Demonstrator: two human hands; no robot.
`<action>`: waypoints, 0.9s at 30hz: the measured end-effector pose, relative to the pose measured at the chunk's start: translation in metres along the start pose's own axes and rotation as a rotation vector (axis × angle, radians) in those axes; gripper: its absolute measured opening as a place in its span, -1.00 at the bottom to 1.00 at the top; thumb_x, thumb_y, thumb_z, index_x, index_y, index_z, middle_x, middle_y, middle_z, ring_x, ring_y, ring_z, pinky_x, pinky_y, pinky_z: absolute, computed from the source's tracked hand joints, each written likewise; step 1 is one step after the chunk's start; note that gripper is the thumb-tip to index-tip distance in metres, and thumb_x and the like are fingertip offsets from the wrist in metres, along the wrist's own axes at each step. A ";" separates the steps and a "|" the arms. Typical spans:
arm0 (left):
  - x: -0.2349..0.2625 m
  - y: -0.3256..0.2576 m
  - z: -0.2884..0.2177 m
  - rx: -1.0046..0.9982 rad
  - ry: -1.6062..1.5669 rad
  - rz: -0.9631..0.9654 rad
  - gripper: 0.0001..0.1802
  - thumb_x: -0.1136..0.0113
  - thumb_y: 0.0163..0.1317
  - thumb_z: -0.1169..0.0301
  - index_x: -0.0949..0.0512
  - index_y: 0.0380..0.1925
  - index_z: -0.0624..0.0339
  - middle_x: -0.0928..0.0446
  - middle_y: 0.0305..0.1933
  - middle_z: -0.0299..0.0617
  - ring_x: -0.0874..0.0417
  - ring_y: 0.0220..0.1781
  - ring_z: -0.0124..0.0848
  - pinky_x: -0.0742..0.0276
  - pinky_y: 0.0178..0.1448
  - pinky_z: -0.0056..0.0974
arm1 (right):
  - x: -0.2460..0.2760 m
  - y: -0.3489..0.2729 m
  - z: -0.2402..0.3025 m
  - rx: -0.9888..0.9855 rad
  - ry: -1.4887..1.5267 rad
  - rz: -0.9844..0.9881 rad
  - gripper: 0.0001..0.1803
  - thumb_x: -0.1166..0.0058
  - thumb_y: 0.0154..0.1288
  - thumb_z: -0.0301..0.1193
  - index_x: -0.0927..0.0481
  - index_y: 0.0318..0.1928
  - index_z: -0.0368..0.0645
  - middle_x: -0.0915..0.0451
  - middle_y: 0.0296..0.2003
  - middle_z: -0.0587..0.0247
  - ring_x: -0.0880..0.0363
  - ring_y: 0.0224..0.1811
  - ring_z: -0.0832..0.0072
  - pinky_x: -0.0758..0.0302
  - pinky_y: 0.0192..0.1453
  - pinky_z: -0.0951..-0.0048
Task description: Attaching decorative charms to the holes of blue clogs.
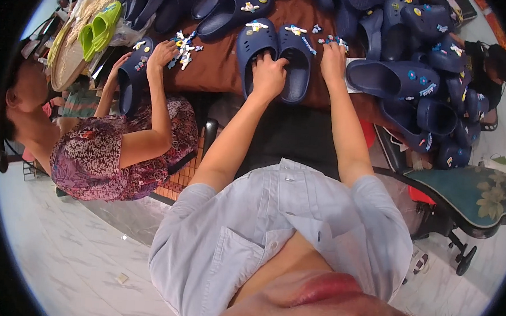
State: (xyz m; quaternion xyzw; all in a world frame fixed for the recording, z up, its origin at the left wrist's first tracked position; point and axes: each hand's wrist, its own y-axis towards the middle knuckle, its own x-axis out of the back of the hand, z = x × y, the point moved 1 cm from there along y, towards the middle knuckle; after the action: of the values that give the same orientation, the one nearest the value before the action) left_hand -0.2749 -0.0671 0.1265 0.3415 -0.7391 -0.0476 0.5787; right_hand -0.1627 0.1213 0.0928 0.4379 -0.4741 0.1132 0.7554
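Observation:
A pair of navy clogs stands side by side in front of me on a brown-covered table, toes away from me. The left clog (248,59) and the right clog (299,80) each carry a white charm on top. My left hand (269,76) is closed on the left clog, fingers inside its opening and thumb by the right clog. To the right, my right hand (333,60) reaches a small heap of colourful shoe charms (340,41). Its fingers are curled together; whatever they hold is hidden. One loose charm (317,28) lies between clog and heap.
Navy clogs (403,80) are piled at the right, more at the back left. On the left a co-worker (102,150) handles a navy clog (134,74) beside another charm heap (185,48). Green clogs (99,31) rest farther left. A green-seated chair (468,195) stands right.

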 end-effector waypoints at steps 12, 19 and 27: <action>-0.001 -0.001 0.000 0.041 -0.039 0.013 -0.72 -0.20 0.11 0.38 -0.70 -0.14 -0.08 -0.45 -0.02 0.13 -0.48 0.10 0.13 -0.40 0.17 0.14 | 0.000 0.000 -0.001 0.036 -0.033 -0.103 -0.79 0.02 0.30 -0.48 -0.66 -0.15 -0.18 -0.57 -0.21 0.07 -0.50 -0.05 0.10 -0.49 -0.01 0.15; -0.001 -0.002 0.000 0.022 -0.062 -0.036 -0.74 -0.20 0.11 0.39 -0.71 -0.17 -0.06 -0.47 -0.03 0.13 -0.51 0.04 0.13 -0.40 0.15 0.13 | 0.002 -0.014 0.012 0.092 0.082 -0.165 -0.74 0.03 0.24 -0.54 -0.59 -0.07 -0.12 -0.52 -0.29 0.11 -0.48 -0.16 0.12 -0.45 -0.08 0.17; -0.001 -0.002 0.001 0.050 -0.076 0.045 -0.73 -0.21 0.11 0.40 -0.70 -0.16 -0.06 -0.46 -0.05 0.13 -0.49 0.06 0.13 -0.41 0.14 0.12 | 0.003 -0.018 0.016 0.142 0.089 -0.133 -0.77 0.02 0.22 -0.54 -0.57 -0.12 -0.09 -0.51 -0.27 0.18 -0.48 -0.17 0.18 -0.42 -0.11 0.17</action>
State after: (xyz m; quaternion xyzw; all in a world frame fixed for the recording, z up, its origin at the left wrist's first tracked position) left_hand -0.2744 -0.0689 0.1247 0.3369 -0.7691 -0.0291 0.5424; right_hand -0.1602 0.0979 0.0875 0.5154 -0.4006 0.1155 0.7487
